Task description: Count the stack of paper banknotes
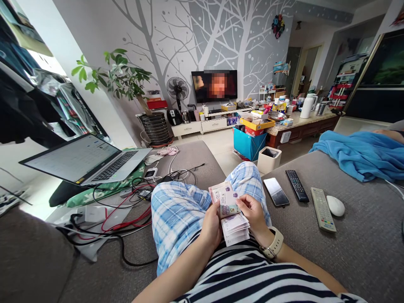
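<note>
Above my lap, a stack of banknotes (pixel 235 225) is held between both hands. My left hand (pixel 212 223) grips the left side of the stack, thumb on top. On the right, the thumb and fingers of my right hand (pixel 253 213) pinch the edge of an upper note, which shows a 5. The lower notes fan out in steps toward my striped shirt. A light watch (pixel 274 243) is on my right wrist. Some fingers are hidden behind the notes.
On the sofa to my right lie a phone (pixel 276 192), a black remote (pixel 297 185), a pale remote (pixel 322 209) and a white mouse (pixel 335 205). An open laptop (pixel 85 162) and tangled cables (pixel 126 223) are on the left. A white bin (pixel 269 160) stands ahead.
</note>
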A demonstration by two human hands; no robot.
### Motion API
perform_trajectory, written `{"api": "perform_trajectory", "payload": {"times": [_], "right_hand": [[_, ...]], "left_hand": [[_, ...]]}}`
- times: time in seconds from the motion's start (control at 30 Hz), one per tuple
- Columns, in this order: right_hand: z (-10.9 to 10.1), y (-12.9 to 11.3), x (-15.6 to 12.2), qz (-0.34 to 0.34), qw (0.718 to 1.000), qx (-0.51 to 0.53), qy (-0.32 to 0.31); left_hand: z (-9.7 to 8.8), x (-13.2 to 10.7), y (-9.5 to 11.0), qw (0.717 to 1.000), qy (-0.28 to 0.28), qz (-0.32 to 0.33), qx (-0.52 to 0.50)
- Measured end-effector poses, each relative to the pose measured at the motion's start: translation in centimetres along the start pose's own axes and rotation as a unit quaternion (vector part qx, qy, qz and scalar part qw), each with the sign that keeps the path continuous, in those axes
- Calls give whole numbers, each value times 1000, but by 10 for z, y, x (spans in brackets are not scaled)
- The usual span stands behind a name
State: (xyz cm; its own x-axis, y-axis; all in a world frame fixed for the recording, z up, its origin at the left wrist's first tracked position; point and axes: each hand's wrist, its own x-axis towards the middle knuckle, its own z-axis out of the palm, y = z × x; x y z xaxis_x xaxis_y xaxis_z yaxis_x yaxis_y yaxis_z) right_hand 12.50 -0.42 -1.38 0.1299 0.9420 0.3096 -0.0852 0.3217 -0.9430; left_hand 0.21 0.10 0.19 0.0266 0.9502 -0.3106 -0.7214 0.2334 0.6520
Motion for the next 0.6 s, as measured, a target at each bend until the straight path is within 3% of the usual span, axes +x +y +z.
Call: {"api": "perform_trajectory", "payload": {"times": [0.6], "right_hand": [[-1, 1, 0, 2, 1000, 0, -5]], "left_hand": [[5, -7, 4, 1000, 5, -4, 11]]}}
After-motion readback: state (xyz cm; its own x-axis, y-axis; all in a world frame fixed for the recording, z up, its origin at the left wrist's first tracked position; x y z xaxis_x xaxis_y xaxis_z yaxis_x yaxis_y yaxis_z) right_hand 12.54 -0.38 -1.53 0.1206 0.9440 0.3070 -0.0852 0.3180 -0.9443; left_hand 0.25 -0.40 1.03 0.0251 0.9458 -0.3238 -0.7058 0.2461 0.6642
